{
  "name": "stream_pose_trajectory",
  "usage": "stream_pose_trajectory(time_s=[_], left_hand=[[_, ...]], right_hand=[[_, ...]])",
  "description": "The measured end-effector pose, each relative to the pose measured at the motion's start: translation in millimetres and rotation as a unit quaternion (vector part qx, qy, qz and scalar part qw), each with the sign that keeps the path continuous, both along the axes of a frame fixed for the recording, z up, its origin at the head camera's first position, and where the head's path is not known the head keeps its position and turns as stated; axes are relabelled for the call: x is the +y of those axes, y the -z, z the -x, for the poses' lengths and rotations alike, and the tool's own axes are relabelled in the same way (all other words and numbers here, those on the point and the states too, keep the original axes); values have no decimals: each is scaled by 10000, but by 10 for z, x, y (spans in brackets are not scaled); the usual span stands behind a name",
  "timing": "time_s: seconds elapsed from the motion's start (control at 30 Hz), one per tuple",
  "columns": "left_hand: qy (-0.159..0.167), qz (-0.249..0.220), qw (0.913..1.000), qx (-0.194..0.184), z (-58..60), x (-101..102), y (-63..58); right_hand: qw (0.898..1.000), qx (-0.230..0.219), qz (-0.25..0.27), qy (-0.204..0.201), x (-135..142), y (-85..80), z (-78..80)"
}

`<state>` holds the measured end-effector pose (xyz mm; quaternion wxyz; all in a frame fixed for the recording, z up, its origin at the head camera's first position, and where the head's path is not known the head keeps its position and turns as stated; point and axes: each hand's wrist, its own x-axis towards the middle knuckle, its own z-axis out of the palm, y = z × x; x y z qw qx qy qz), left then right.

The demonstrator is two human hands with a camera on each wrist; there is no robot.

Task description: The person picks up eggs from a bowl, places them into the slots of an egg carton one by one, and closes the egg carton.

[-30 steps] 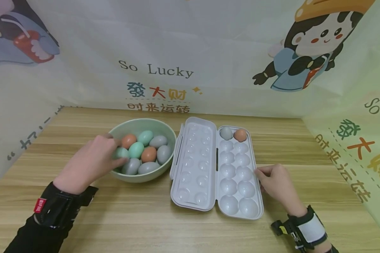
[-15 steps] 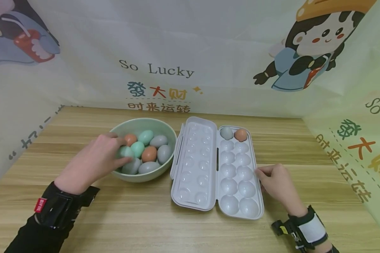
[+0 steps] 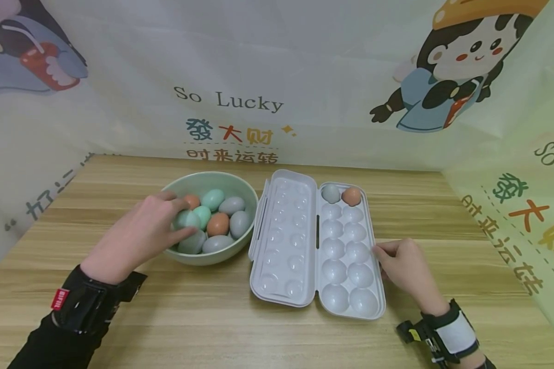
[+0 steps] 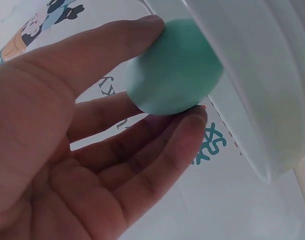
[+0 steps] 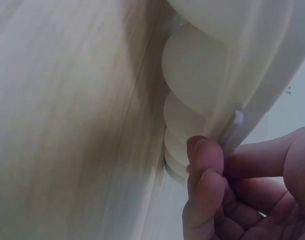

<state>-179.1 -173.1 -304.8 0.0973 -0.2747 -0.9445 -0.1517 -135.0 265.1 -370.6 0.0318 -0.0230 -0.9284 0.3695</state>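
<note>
My left hand (image 3: 140,230) is over the left side of a pale green bowl (image 3: 203,260), its thumb and fingers round a mint-green egg (image 4: 175,67). In the left wrist view the egg shows above the bowl's rim. Several grey, brown and mint-green eggs lie in the bowl. To its right an egg box (image 3: 317,302) of white plastic lies open, lid to the left. One grey egg (image 3: 331,193) and one brown egg (image 3: 351,196) sit in its far row of cups. My right hand (image 3: 408,271) pinches the box's right edge between thumb and fingers.
Everything stands on a wood-grain table (image 3: 203,318). A printed cloth (image 3: 323,77) with cartoon figures and lettering hangs behind the table and along its sides. The bowl stands close beside the egg box's lid.
My left hand has shifted slightly right and lifted the mint-green egg a little from its place among the others. The right hand keeps its grip on the box edge.
</note>
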Motion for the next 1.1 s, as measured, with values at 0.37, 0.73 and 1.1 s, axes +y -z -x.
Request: stream_pose_trajectory(time_s=[0.37,0.73,1.1], left_hand=[[155,-200,9994,214,-1,31,7],[307,-340,9984,325,-2,71,16],[441,-431,9967,526,-14,94,18]], right_hand=[[10000,-58,-7,34,2,5,0],[10000,-51,-5,49,4,3,8],[10000,-91,-5,29,-3,-6,4]])
